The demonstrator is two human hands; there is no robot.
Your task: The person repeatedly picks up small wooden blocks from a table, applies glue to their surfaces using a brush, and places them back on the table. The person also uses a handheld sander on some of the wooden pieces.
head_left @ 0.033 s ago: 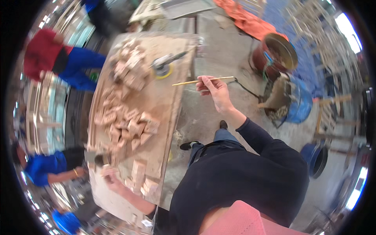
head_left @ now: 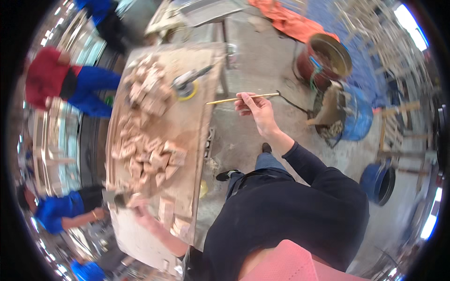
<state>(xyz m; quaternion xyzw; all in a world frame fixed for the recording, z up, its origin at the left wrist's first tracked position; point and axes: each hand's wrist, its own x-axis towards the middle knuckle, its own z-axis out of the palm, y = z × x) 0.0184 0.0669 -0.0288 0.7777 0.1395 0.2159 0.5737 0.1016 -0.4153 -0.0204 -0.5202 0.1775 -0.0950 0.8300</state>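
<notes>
My right hand (head_left: pixel 254 107) is closed in a pinch on a thin, pale yellow stick (head_left: pixel 225 100), held level beyond the table's right edge. Low on the left, my left hand (head_left: pixel 139 206) reaches over the near part of the table. Motion smears its fingers, so whether they hold anything cannot be made out. Beside its fingertips is a dark, rounded thing (head_left: pixel 120 201). A heap of small cut wood blocks (head_left: pixel 150 157) lies just beyond this hand, and longer wood pieces (head_left: pixel 166 211) lie to its right.
Farther up the wooden table (head_left: pixel 194 126) lie a sander (head_left: pixel 188 84) with a yellow disc and a second pile of wood blocks (head_left: pixel 149 86). A red drum (head_left: pixel 323 63) and a blue barrel (head_left: pixel 357 112) stand on the right. People in red (head_left: pixel 47 77) and blue (head_left: pixel 58 208) stand left.
The whole view has shifted slightly, and the table now appears a little farther left. My left hand has moved slightly right and up in the picture. My right hand keeps its pinch on the stick.
</notes>
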